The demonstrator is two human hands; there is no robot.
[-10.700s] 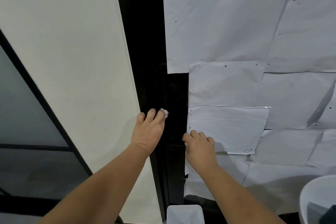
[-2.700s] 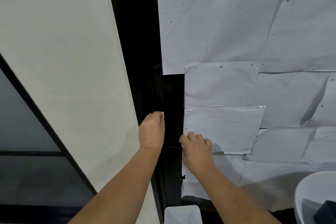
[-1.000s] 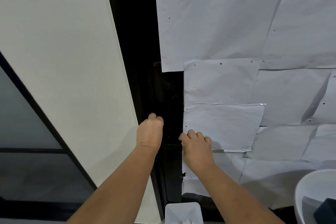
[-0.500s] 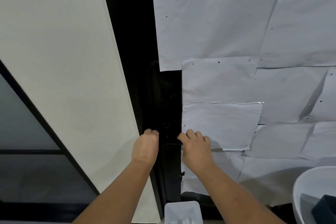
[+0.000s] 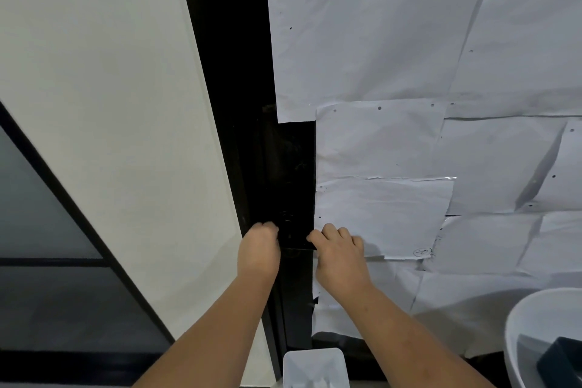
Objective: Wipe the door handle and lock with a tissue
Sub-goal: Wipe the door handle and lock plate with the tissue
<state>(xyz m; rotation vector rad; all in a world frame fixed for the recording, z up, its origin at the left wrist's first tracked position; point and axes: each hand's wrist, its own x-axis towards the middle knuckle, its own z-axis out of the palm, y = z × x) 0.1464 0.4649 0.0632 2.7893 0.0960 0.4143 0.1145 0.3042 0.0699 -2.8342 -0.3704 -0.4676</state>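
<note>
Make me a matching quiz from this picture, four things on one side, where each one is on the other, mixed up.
Things:
1. left hand
2. right hand
3. white bowl
4. white box

Places:
A. bottom right corner
B. bottom edge, below the dark door strip
C. curled against the strip's left side
D. fingers on the edge of the taped paper sheets

Pairs: 1-C, 2-D, 3-A, 4-B
</note>
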